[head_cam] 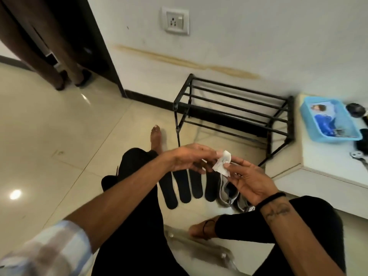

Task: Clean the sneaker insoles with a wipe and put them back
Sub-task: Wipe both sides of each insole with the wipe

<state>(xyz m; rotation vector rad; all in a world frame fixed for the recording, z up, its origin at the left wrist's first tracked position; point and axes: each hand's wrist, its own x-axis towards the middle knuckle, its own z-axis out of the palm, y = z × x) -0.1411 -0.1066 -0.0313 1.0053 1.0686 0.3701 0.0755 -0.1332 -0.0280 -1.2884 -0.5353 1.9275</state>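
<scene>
Several black insoles [182, 188] lie side by side on the tiled floor in front of me. Right of them stand two grey sneakers [229, 193], partly hidden behind my right hand. Above the insoles I hold a small crumpled white wipe [222, 165] between both hands. My left hand [189, 159] pinches its upper edge with the fingertips. My right hand [251, 181], palm up with a black band at the wrist, pinches its lower part with thumb and fingers.
A black metal shoe rack [233, 108] stands against the wall beyond the insoles. A white low cabinet [318, 168] on the right carries a blue tray [329, 120] and dark small items. My legs and bare feet frame the insoles. A clear plastic bag [199, 248] lies near my right foot.
</scene>
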